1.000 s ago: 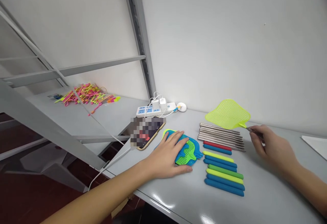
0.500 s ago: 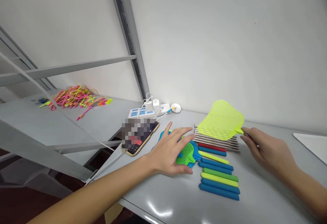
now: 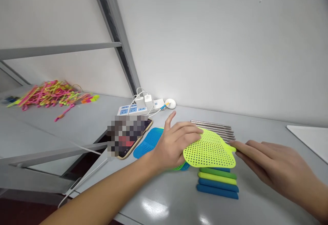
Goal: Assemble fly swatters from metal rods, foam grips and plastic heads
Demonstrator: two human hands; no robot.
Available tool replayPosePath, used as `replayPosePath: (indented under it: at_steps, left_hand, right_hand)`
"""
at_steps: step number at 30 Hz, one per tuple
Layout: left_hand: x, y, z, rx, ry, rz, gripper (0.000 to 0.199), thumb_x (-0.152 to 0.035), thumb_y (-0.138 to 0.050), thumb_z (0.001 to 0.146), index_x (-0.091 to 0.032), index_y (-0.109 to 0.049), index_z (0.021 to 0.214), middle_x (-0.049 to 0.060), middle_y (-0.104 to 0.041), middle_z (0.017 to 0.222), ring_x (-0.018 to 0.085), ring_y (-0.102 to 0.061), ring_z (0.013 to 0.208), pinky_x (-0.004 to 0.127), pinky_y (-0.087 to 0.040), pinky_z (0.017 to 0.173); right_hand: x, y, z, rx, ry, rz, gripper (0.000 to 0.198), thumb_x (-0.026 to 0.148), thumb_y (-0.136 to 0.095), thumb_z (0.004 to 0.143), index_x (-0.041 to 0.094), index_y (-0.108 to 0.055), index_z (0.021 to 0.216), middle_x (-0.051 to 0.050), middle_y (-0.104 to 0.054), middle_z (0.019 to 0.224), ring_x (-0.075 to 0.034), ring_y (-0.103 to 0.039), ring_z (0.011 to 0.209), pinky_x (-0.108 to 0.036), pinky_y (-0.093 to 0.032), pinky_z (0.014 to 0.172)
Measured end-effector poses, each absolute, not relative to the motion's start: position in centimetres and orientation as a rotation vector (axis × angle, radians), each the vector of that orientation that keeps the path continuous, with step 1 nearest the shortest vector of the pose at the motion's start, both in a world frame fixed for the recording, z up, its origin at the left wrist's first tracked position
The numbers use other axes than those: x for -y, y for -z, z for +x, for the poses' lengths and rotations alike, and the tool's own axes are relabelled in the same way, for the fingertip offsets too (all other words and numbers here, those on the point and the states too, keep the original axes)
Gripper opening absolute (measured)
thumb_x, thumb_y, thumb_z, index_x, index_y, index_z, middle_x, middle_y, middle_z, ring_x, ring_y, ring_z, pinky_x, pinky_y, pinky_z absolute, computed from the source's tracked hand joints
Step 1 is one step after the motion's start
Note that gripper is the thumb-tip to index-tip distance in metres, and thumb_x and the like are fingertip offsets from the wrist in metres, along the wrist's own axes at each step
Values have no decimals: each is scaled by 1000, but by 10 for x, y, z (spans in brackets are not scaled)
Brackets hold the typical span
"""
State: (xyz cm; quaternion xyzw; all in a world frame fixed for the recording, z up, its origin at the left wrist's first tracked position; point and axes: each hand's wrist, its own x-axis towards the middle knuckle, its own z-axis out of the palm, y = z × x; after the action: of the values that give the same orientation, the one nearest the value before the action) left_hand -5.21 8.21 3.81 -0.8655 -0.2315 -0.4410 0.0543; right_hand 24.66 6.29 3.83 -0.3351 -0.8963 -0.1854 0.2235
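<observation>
A yellow perforated fly swatter head (image 3: pixel 210 155) is held between my two hands, above the table. My right hand (image 3: pixel 274 165) pinches it at the neck on the right. The fingers of my left hand (image 3: pixel 174 143) lie over its left edge, with the thumb hidden from view. Under my left hand rest a blue swatter head (image 3: pixel 148 144) and a green one (image 3: pixel 179 168), mostly covered. Several thin metal rods (image 3: pixel 212 126) lie behind the yellow head. In front of it are blue, yellow and green handle tubes (image 3: pixel 217 183) in a row, some hidden beneath the head.
A phone (image 3: pixel 134 137) lies at the left, with a white power strip (image 3: pixel 133 110) and its cables behind it. A grey metal post (image 3: pixel 115 33) rises by the wall. Pink and yellow plastic pieces (image 3: pixel 52 95) are heaped far left. A white sheet (image 3: pixel 310 139) lies at right.
My right hand has brought the yellow swatter head left and down, over the handle tubes. My left hand, spread open before, now has its fingers on the head's edge. The view has shifted slightly.
</observation>
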Motion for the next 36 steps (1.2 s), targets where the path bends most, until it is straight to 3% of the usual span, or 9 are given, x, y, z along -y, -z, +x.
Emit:
replayPosePath:
  at_steps: [5,9,12,16,18,22,26,31,36]
  left_hand:
    - [-62,-42,-50,573,1476,-2703,18,-14,-50,90,-24,-54,104,2,-77,96,16,-72,85,54,-35,111]
    - [-51,-50,-51,460,1613,-2764,9,-21,-54,92,-21,-58,99,7,-77,91,18,-73,77,36,-58,78]
    - [-46,-51,-46,454,1849,-2738,7,-21,-56,91,-18,-59,86,5,-71,71,16,-68,60,27,-53,55]
    - [-39,-45,-34,691,2069,-2705,28,-17,-56,91,-19,-50,63,-5,-48,49,7,-46,41,20,-36,41]
    - [-39,-42,-33,910,2183,-2755,30,-20,-55,93,-18,-53,63,-5,-49,50,7,-47,43,19,-36,41]
    - [-44,-43,-40,1627,2614,-2616,26,-35,-53,97,-18,-69,85,3,-70,75,16,-67,66,24,-54,56]
    - [-58,-57,-52,1866,2731,-2508,29,-44,-61,92,-19,-67,104,8,-75,94,22,-72,78,29,-59,63]
    - [-87,-77,-91,2046,2425,-2374,55,-49,-69,85,-23,-50,130,5,-74,102,22,-72,79,30,-59,63]
    - [-109,-83,-143,2424,1678,-2238,50,-53,-58,90,-21,-61,128,6,-72,106,24,-69,89,30,-55,66]
  right_hand:
    - [-53,-40,238,2507,437,-840,16,24,-51,94,28,-60,106,-2,-66,73,-18,-55,54,-33,-38,49]
    - [-40,-50,233,2448,436,-794,29,14,-49,91,28,-61,114,-4,-71,85,-20,-63,66,-34,-46,55]
    - [-33,-60,229,2340,539,-679,28,10,-55,88,30,-64,104,-2,-72,84,-20,-65,70,-35,-50,58]
    - [-40,-62,228,2175,663,-656,23,8,-70,79,29,-62,81,1,-68,70,-18,-61,59,-34,-48,54]
    - [-49,-58,232,2174,652,-706,21,10,-70,81,28,-61,78,1,-69,73,-17,-63,62,-33,-50,57]
    - [-65,-48,247,2130,672,-749,18,13,-73,81,24,-60,77,0,-64,68,-13,-58,58,-27,-44,51]
    - [-71,-44,255,2168,673,-898,10,19,-70,86,21,-61,81,0,-62,69,-12,-56,58,-24,-38,48]
    - [-74,-41,254,2245,618,-743,20,13,-73,82,19,-55,87,-1,-63,75,-12,-56,62,-24,-37,50]
    - [-77,-38,256,2256,580,-772,20,13,-72,83,20,-53,88,-1,-63,77,-12,-56,63,-24,-35,49]
